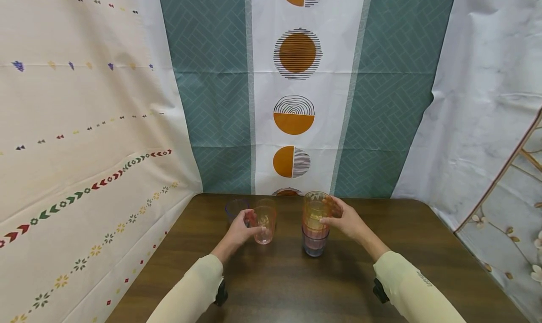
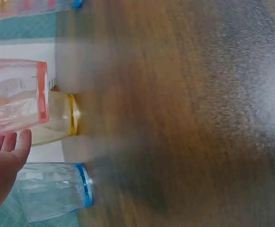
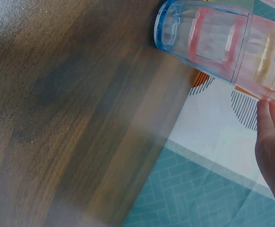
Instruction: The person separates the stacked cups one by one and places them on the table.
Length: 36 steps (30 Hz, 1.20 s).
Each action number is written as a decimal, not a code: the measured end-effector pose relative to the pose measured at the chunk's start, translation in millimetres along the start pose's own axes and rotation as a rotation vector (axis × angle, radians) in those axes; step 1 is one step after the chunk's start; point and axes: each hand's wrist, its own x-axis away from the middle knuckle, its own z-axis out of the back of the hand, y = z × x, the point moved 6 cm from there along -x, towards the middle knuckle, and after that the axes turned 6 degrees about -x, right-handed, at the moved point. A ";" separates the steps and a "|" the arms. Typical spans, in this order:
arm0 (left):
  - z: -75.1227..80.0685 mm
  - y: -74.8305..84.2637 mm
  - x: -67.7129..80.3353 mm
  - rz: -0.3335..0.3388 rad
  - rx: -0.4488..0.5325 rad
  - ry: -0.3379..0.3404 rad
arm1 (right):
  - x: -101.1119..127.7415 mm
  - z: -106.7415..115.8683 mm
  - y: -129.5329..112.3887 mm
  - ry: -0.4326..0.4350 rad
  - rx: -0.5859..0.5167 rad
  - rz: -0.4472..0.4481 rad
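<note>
On the brown table [image 1: 381, 276] my left hand [image 1: 252, 222] grips a clear pink cup [image 1: 265, 229]. In the left wrist view the pink cup [image 2: 14, 97] hangs with its base off the wood, and my fingers [image 2: 7, 151] lie under it. Behind it stand a yellow cup [image 1: 267, 203] and a blue cup [image 1: 235, 208], seen again as the yellow cup [image 2: 57, 123] and the blue cup [image 2: 57, 189]. My right hand [image 1: 328, 217] holds the top of a stack of cups [image 1: 315, 233]. The stack [image 3: 213, 42] rests on its blue bottom cup.
Patterned cloths hang as walls behind the table and on both sides, close to its far edge. The left cloth [image 1: 84, 196] drapes along the table's left side. Bare wood [image 1: 296, 290] lies between my forearms, with more to the right of the stack.
</note>
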 end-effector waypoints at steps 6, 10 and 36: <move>-4.7 -6.6 1.9 0.019 -0.016 -0.010 | 0.2 -0.1 -0.5 0.008 0.006 -0.012; -6.9 -9.9 2.9 0.024 -0.020 -0.015 | 0.7 -0.3 0.4 0.006 -0.005 -0.018; -15.7 -27.5 4.5 0.023 -0.048 -0.029 | 1.1 0.6 1.5 0.011 -0.006 -0.007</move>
